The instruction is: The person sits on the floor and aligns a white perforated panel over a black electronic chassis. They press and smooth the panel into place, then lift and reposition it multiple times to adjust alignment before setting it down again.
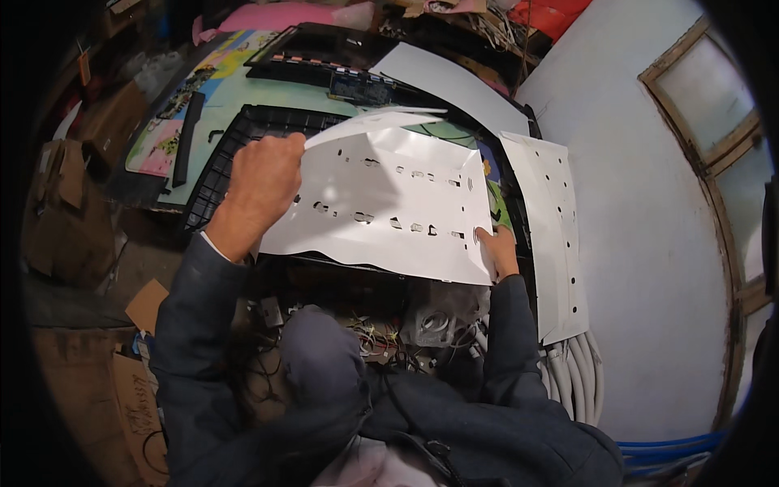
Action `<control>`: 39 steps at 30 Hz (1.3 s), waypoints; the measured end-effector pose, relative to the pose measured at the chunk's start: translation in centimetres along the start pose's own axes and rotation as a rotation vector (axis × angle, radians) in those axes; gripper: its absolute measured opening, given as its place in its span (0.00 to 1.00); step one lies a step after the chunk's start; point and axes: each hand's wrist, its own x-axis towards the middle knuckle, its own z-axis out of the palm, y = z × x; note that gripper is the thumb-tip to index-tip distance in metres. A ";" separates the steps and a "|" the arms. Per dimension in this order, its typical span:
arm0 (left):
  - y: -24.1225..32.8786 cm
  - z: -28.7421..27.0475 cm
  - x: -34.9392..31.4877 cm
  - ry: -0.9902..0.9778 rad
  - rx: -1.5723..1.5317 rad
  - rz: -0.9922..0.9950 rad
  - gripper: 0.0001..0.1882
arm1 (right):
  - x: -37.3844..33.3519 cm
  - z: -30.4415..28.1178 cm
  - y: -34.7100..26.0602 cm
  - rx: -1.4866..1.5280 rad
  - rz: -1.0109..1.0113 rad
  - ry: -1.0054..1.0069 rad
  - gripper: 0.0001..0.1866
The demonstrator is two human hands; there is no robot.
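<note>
White sheet is held up in front of the person, over the near side of the table, tilted, both hands on it. Two rows of cut-outs run across it; lower edge wavy. At its upper left a white flap curls up and throws a shadow on the sheet; can't tell if it's a fold of the same piece or a second layer.

Left hand: at the sheet's left side, fingers curled into a fist and pressed together, clamping the white stuff at the flap's base. Fingertips hidden. Right hand: at the right edge, near the lower corner, thumb on the upper face, pinching the edge; other fingers mostly out of sight.

Black tray, ribbed, lies on the table, partly under the sheet, showing left of it. Black bar farther left. Circuit board beyond the sheet, white panel behind to the right. Dotted strip stands right of the right hand, by the wall; grey tubes below it. Wires and plastic bag down below the sheet.
</note>
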 end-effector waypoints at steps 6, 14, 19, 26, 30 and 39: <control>2.2 -0.3 -0.2 0.020 -0.006 0.072 0.04 | 0.8 1.6 3.0 0.157 -0.020 -0.033 0.21; 4.1 -0.4 0.3 0.053 0.007 0.127 0.02 | -1.4 2.4 1.4 0.189 -0.059 0.037 0.22; 4.0 -0.7 1.1 0.079 0.010 0.128 0.03 | -1.1 2.9 1.6 0.152 -0.049 0.064 0.21; 5.8 -0.9 2.1 0.061 0.041 0.138 0.01 | -0.3 3.8 2.7 0.096 -0.066 0.097 0.21; 6.5 -2.2 3.0 0.117 0.000 0.192 0.01 | -0.2 3.7 3.2 0.134 -0.061 0.108 0.21; 7.7 -2.8 2.7 0.095 0.029 0.190 0.01 | -1.6 3.8 1.5 0.216 -0.114 0.093 0.22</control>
